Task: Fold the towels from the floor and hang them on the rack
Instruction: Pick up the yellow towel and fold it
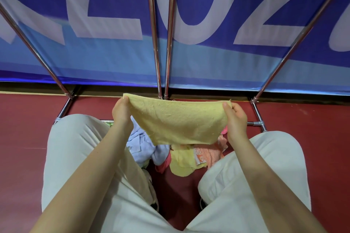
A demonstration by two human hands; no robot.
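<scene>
Two hands [122, 111] [235, 119] pinching yellow towel [178, 123] above towel pile [170, 153], rack poles [161, 62] just beyond.

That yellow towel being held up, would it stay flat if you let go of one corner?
Probably not. The yellow towel sags in a curve between the left hand and right hand, so it seems floppy. It looks thin and light, pinched only at its corners. Its fuzzy surface likely grips fingers rather than slipping.

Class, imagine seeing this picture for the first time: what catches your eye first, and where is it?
First, the yellow towel held spread in the middle, its top corners pinched by the left hand and the right hand. Next, the blue banner with huge pale letters behind the rack poles. Below, a towel pile lies on the red floor.
</scene>
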